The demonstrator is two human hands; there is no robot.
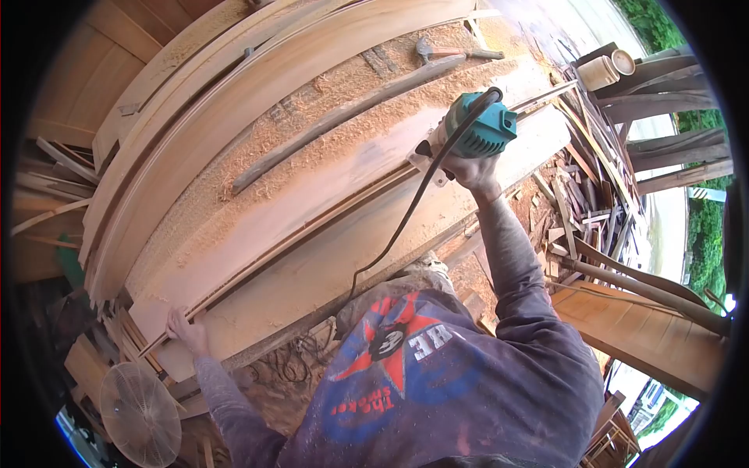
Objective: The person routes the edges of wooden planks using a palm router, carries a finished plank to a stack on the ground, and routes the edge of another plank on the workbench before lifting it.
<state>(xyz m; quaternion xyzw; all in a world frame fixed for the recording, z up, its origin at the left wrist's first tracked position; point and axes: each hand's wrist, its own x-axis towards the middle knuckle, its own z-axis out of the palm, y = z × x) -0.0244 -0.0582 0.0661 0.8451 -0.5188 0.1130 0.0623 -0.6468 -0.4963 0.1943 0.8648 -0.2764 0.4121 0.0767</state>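
Note:
My right hand (474,173) is wrapped round a teal trim router (482,129), whose base sits at a long thin wooden strip (300,228). A black cord (406,214) runs from the router down toward my body. At the strip's near-left end, my left hand (188,333) is closed on it with fingers and thumb. The strip lies lengthwise along a wide pale board (328,249), dusted with sawdust. What the router's bit touches is hidden.
Behind the board, a hammer (441,53) and a grey wooden bar (343,121) lie among shavings. Long planks (175,168) stand farther back. A round fan guard (140,413) is at lower left. Scrap wood (581,195) and a plastic tub (599,73) are on the right.

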